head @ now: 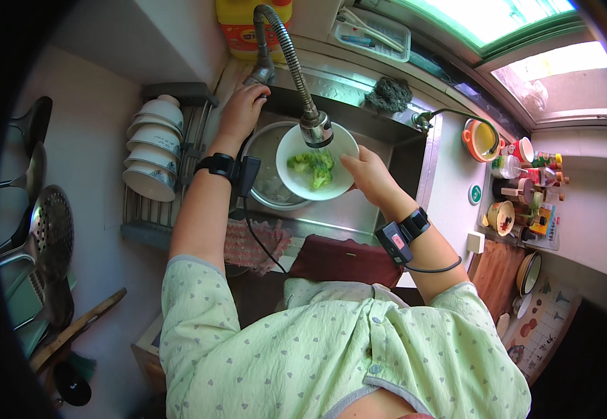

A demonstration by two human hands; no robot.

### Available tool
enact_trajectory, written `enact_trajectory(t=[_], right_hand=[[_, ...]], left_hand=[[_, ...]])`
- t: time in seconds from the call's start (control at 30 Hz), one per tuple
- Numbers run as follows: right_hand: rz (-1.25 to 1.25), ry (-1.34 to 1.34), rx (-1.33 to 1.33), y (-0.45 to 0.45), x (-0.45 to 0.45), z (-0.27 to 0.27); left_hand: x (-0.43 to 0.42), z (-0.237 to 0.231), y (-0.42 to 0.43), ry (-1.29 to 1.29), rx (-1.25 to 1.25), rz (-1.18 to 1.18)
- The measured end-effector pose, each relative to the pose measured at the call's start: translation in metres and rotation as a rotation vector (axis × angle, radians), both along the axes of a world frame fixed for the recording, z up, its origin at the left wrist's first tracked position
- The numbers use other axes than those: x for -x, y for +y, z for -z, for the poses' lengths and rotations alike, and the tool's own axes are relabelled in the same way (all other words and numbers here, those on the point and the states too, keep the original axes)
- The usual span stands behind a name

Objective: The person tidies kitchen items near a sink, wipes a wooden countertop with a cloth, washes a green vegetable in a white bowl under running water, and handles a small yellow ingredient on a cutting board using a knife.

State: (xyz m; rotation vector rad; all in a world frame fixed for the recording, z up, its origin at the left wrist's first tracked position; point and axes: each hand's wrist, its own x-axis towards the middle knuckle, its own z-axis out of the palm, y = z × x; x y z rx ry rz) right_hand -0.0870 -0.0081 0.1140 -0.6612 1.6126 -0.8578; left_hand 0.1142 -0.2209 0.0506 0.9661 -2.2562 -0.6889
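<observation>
Under the spout of a flexible metal faucet (299, 73), my right hand (369, 173) grips the rim of a white bowl (290, 175). Several green broccoli florets (318, 168) lie in the bowl, and water appears to run onto them. My left hand (242, 112) is at the faucet's base, its fingers closed around the handle, which is mostly hidden. Below the bowl, a round metal basin (261, 141) sits in the stainless steel sink (405, 173), partly covered by the bowl.
A dish rack (149, 225) with stacked bowls (151, 141) stands left of the sink. A dark scouring pad (389, 95) rests on its back ledge. Cloths (345, 259) hang over the front edge. Jars and bottles (539, 175) crowd the right counter, near a wooden cutting board (497, 269).
</observation>
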Motion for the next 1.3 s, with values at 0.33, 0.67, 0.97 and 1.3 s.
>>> enact_trajectory(t=[0.33,0.67,0.97,1.3], right_hand=[[-0.047,0.021,-0.005,0.001,0.007,0.009],[0.060,-0.009,0.026,0.004,0.010,0.004],[0.016,-0.029,0.067,0.010,-0.001,0.012],[-0.101,0.660,0.274,0.003,0.006,0.027]], left_hand=[[-0.003,0.003,-0.007,0.006,-0.041,0.040],[0.000,0.006,-0.014,0.030,-0.071,0.072],[0.018,0.008,-0.007,0.365,-0.175,-0.415],[0.028,0.021,0.184,1.152,-1.723,-0.099]])
